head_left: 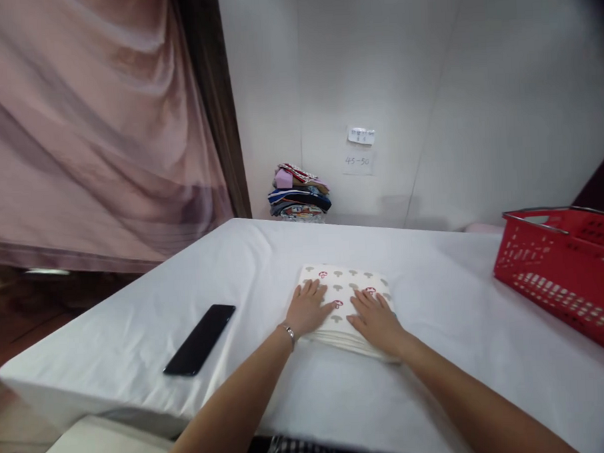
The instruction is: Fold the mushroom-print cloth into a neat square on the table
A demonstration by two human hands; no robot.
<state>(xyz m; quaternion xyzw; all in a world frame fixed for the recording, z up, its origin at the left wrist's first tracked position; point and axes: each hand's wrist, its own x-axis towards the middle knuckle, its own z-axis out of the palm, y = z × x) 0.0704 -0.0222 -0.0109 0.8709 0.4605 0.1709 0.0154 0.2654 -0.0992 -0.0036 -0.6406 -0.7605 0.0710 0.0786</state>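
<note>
A folded white cloth (342,283) with grey and red mushroom prints lies in the middle of the white-covered table (263,255). My left hand (307,308) rests flat on its left part, fingers spread, a bracelet on the wrist. My right hand (376,320) lies flat on its right part, fingers stretched out. Neither hand grips anything; both press on top of the cloth.
A black phone (200,339) lies on the table to the left. A red plastic basket (567,268) stands at the right edge. A pile of folded clothes (299,193) sits at the far edge against the white wall. A pink curtain (87,129) hangs at the left.
</note>
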